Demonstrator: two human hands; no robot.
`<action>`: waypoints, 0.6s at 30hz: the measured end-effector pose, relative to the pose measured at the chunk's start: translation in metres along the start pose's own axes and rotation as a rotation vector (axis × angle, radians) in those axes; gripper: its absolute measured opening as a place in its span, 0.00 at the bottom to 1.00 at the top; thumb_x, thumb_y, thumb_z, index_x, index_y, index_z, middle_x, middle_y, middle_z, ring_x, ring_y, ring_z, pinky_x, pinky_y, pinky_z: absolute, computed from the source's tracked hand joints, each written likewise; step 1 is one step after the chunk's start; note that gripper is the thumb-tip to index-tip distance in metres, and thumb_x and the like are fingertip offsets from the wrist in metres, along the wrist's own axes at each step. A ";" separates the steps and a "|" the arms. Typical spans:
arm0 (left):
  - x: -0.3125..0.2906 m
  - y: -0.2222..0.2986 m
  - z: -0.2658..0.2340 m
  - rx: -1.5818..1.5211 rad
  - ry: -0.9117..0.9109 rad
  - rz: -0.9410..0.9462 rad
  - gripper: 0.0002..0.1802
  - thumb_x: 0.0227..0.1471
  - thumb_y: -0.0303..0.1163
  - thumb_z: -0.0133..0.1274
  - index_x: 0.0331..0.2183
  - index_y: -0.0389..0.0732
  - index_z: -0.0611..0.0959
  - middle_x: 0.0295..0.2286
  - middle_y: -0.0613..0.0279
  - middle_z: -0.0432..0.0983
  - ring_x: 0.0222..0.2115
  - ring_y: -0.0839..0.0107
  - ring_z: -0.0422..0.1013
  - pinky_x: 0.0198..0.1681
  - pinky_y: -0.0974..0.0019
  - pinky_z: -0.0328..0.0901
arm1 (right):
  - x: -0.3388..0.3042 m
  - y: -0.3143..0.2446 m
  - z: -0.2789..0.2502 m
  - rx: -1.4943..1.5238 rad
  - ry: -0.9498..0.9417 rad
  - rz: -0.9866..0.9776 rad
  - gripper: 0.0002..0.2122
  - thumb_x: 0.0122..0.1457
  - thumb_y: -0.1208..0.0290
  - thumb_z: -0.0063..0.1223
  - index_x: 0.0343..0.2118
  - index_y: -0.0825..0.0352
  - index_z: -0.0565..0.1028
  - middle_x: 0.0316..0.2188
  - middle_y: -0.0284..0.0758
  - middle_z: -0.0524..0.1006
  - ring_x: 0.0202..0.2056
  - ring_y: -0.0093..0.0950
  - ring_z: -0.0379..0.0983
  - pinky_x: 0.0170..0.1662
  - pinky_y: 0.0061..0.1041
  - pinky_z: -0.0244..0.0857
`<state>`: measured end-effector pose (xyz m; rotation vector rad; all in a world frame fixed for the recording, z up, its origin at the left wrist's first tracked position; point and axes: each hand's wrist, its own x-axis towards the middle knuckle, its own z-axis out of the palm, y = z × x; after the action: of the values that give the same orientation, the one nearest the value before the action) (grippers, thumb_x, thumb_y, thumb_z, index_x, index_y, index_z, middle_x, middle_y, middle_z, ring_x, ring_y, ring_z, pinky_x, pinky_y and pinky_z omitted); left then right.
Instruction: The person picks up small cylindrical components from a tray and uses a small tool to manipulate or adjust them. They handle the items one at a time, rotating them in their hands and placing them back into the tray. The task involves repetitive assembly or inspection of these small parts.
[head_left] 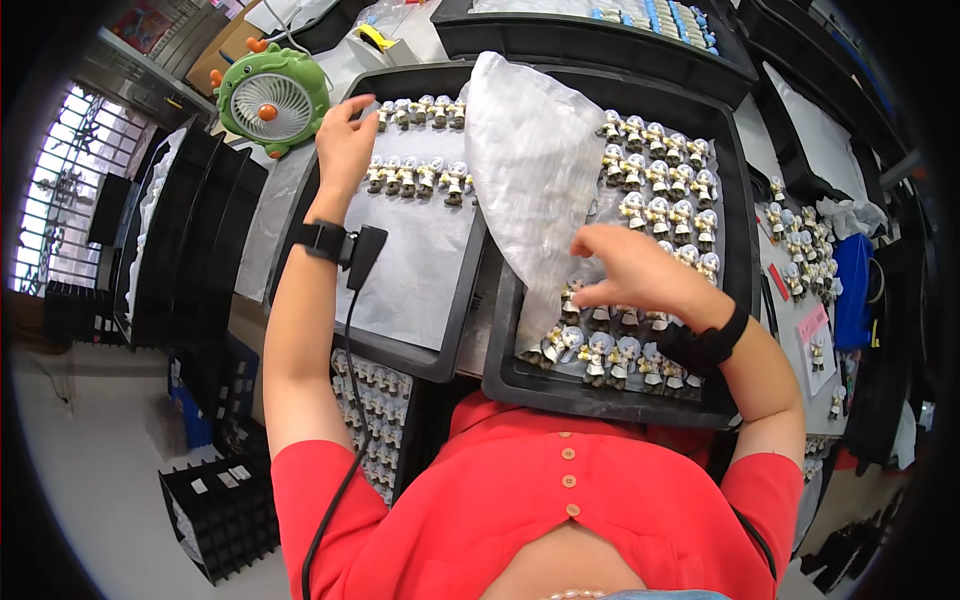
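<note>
Figurines (412,176) are standing in rows at the far edge of the left tray (455,335), where the left hand (345,145) is reaching with fingers spread. On the right tray (520,385), the right hand (640,272) is pinching a figurine beside a clear plastic sheet (530,160).

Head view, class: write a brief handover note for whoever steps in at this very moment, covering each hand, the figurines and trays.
Left hand: open, fingertips at the top row of figurines on the left tray.
Right hand: pinching a figurine over the right tray, beside the plastic sheet.
Done: two partial rows stand on the left tray.
Left: the right tray holds many more figurines.
</note>
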<state>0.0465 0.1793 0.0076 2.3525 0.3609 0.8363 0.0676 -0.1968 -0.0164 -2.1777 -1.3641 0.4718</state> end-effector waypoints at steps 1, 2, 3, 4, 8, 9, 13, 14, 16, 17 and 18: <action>-0.007 0.028 -0.002 -0.192 -0.070 -0.047 0.17 0.48 0.30 0.55 0.43 0.38 0.78 0.37 0.59 0.75 0.34 0.73 0.73 0.39 0.71 0.66 | -0.001 0.000 0.011 -0.081 -0.029 -0.004 0.25 0.40 0.59 0.65 0.38 0.70 0.69 0.35 0.44 0.73 0.38 0.42 0.71 0.41 0.36 0.65; -0.016 0.056 -0.001 -0.384 -0.144 -0.092 0.17 0.50 0.30 0.54 0.43 0.36 0.78 0.36 0.64 0.76 0.35 0.78 0.71 0.39 0.75 0.64 | -0.002 -0.002 0.021 -0.161 -0.057 -0.006 0.27 0.39 0.59 0.65 0.39 0.70 0.68 0.36 0.44 0.72 0.38 0.42 0.71 0.41 0.36 0.65; -0.030 0.089 -0.003 -0.524 -0.212 -0.057 0.16 0.51 0.29 0.54 0.43 0.36 0.78 0.38 0.65 0.75 0.35 0.79 0.71 0.38 0.75 0.64 | 0.001 -0.003 0.028 -0.241 -0.084 -0.015 0.28 0.39 0.58 0.66 0.40 0.70 0.67 0.36 0.45 0.71 0.38 0.43 0.70 0.41 0.36 0.65; -0.041 0.112 -0.003 -0.614 -0.306 -0.025 0.17 0.51 0.29 0.54 0.44 0.36 0.77 0.39 0.63 0.75 0.36 0.77 0.72 0.38 0.75 0.65 | 0.005 -0.003 0.034 -0.189 -0.111 0.021 0.29 0.38 0.60 0.66 0.40 0.71 0.66 0.36 0.45 0.69 0.38 0.43 0.69 0.42 0.36 0.65; -0.088 0.170 0.012 -0.869 -0.628 -0.080 0.17 0.51 0.28 0.53 0.44 0.36 0.76 0.42 0.61 0.74 0.41 0.74 0.71 0.43 0.71 0.66 | 0.006 -0.006 0.022 -0.042 -0.122 0.016 0.27 0.37 0.67 0.63 0.42 0.71 0.66 0.36 0.46 0.69 0.40 0.43 0.69 0.43 0.36 0.64; -0.094 0.175 0.019 -0.888 -0.671 -0.060 0.18 0.52 0.29 0.54 0.45 0.36 0.75 0.42 0.61 0.73 0.43 0.75 0.70 0.45 0.71 0.64 | 0.004 -0.011 0.012 -0.010 -0.114 0.039 0.27 0.37 0.69 0.62 0.43 0.70 0.65 0.37 0.46 0.69 0.40 0.43 0.69 0.44 0.36 0.64; -0.107 0.170 0.042 -1.003 -0.611 -0.176 0.20 0.54 0.32 0.52 0.49 0.38 0.72 0.44 0.64 0.70 0.44 0.77 0.66 0.49 0.71 0.60 | -0.005 -0.026 -0.024 0.180 0.118 0.002 0.31 0.38 0.73 0.61 0.49 0.68 0.64 0.40 0.46 0.69 0.43 0.42 0.69 0.46 0.33 0.64; -0.108 0.167 0.046 -1.033 -0.573 -0.221 0.21 0.55 0.32 0.51 0.49 0.38 0.71 0.45 0.64 0.69 0.44 0.77 0.66 0.49 0.71 0.60 | -0.007 -0.031 -0.037 0.206 0.142 -0.038 0.33 0.39 0.73 0.60 0.53 0.66 0.61 0.43 0.44 0.68 0.45 0.40 0.68 0.48 0.31 0.63; -0.112 0.158 0.051 -1.052 -0.577 -0.339 0.22 0.57 0.34 0.47 0.52 0.39 0.68 0.49 0.64 0.66 0.44 0.77 0.66 0.48 0.70 0.62 | -0.009 -0.037 -0.048 0.245 0.291 -0.159 0.37 0.40 0.75 0.60 0.57 0.64 0.58 0.44 0.41 0.68 0.46 0.36 0.67 0.49 0.30 0.62; -0.113 0.156 0.052 -1.134 -0.624 -0.405 0.22 0.57 0.35 0.47 0.52 0.40 0.68 0.47 0.64 0.67 0.43 0.77 0.67 0.47 0.70 0.62 | -0.008 -0.036 -0.050 0.254 0.370 -0.215 0.38 0.41 0.76 0.60 0.58 0.63 0.57 0.44 0.40 0.68 0.46 0.34 0.67 0.49 0.30 0.62; -0.116 0.155 0.053 -1.209 -0.677 -0.474 0.21 0.58 0.36 0.47 0.52 0.41 0.68 0.46 0.64 0.67 0.41 0.77 0.67 0.46 0.70 0.62 | -0.007 -0.033 -0.048 0.284 0.413 -0.233 0.39 0.40 0.77 0.60 0.59 0.62 0.56 0.46 0.39 0.67 0.48 0.33 0.66 0.50 0.31 0.61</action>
<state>-0.0002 -0.0156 0.0170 1.1905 0.0534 -0.0642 0.0668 -0.2036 0.0420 -1.7389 -1.2156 0.1077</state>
